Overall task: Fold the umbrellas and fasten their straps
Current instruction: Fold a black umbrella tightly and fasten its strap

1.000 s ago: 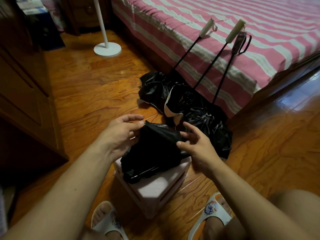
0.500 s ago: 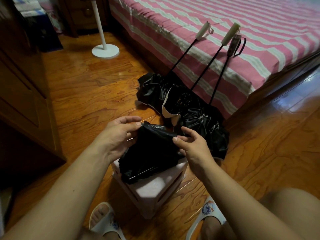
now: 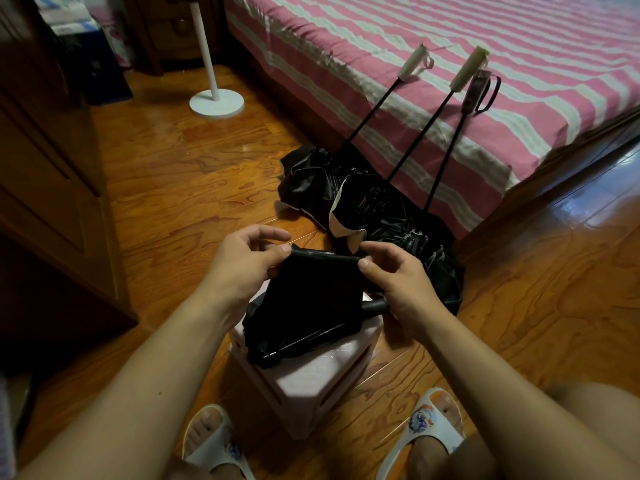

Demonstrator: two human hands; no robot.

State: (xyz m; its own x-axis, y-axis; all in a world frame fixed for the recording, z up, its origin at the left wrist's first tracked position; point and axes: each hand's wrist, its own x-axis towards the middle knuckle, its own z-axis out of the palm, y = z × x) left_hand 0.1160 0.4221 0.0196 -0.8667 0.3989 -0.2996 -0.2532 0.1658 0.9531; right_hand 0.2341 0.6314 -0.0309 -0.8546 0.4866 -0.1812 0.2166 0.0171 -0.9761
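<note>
— Umbrella (image 3: 304,306), black and half collapsed, lies on the pale pink stool (image 3: 311,375) between the person's feet. How are the hands placed?

— Both forearms reach in from the bottom edge. The left hand (image 3: 242,265) pinches the top left corner of the black canopy fabric between thumb and curled fingers; the right hand (image 3: 398,275) pinches the same upper edge at its right end, so that edge is held taut between them, raised off the stool.

— And around it?

— On the wooden floor (image 3: 173,188) just beyond the hands sit three more umbrellas (image 3: 381,216), canopies crumpled in a dark heap, shafts extended and leaning on the bed (image 3: 450,64) with its pink and white striped cover. Two have cream handles (image 3: 412,65), the third a dark handle (image 3: 479,88) with a loop strap. A white stand base (image 3: 216,103) rests on the floor to the left of the bed, and a wooden cabinet (image 3: 52,185) fills the left side. White slippers (image 3: 429,424) show at the bottom.

— Anything hard to make out?

— The held umbrella's handle end (image 3: 374,306) pokes out beneath the right hand — mostly hidden by it. Its strap cannot be picked out against the black fabric, and the heap behind merges into one dark mass
</note>
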